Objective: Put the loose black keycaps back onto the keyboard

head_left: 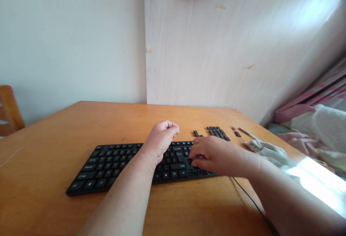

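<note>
Keyboard lies on the desk, beneath both grips. Left grip curled inward above its middle; right grip bent low over its right-hand keys. Whether either clasps anything, we cannot tell. We note loose keycaps beyond the right.

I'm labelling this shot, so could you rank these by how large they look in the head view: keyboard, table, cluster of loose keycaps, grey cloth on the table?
1. Table
2. Keyboard, partly hidden by the hands
3. Grey cloth
4. Cluster of loose keycaps
</note>
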### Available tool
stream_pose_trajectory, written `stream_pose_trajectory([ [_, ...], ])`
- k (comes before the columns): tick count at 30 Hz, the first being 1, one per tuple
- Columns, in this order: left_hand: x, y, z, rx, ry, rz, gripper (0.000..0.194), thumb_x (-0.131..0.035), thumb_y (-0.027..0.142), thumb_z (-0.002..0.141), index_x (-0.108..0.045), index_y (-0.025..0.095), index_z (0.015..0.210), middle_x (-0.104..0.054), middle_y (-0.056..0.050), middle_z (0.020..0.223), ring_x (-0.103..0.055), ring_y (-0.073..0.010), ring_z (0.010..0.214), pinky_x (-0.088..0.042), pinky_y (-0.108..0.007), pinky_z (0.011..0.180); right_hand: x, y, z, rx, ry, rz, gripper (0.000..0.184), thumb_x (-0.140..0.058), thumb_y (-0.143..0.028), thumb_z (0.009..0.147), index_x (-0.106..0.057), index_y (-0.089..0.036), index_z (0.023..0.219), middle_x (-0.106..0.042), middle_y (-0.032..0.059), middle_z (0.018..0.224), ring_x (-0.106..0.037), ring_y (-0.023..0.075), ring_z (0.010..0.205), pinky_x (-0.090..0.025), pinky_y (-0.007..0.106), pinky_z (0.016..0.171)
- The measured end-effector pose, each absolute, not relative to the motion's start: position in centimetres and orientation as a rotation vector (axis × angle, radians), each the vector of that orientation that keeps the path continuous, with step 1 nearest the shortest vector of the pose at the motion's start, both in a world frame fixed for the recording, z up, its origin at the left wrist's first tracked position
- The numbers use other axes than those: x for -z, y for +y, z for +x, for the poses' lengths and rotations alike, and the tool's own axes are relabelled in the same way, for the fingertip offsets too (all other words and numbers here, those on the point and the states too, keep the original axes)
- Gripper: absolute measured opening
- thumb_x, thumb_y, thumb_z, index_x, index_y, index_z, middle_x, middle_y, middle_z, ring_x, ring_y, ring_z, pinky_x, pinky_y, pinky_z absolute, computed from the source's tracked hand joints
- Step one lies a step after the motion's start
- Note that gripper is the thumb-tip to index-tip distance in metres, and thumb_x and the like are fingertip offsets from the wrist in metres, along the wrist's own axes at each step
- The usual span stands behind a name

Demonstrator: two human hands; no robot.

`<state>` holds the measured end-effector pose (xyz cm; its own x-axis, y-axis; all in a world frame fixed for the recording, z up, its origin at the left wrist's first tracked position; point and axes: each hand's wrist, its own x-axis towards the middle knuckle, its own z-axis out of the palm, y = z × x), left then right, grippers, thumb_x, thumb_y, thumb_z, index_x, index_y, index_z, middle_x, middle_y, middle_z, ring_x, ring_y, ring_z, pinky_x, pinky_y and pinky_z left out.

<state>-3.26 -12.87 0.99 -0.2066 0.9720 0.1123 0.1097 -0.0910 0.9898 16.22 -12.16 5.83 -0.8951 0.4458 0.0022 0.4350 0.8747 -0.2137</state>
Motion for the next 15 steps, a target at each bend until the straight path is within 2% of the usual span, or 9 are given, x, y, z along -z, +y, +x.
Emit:
stream_pose_trajectory([
  [15,-0.5,-12.6,-3.2,-1.419,1.395,1.297,0.018,-0.062,0.034,0.074,-0.065,0.017,0.079,-0.068,-0.003,0.079,-0.059,-0.0164,0.077,-0.043,-0.029,0.074,-1.6,-14.7,18.1,-0.402,-2.833,-0.856,0.016,-0.053,-0.020,0.092,-0.068,-0.019,0.086,-0.063,0.0034,0.087,-0.059,0.0148,0.081,-0.043,0.026,0.072],
])
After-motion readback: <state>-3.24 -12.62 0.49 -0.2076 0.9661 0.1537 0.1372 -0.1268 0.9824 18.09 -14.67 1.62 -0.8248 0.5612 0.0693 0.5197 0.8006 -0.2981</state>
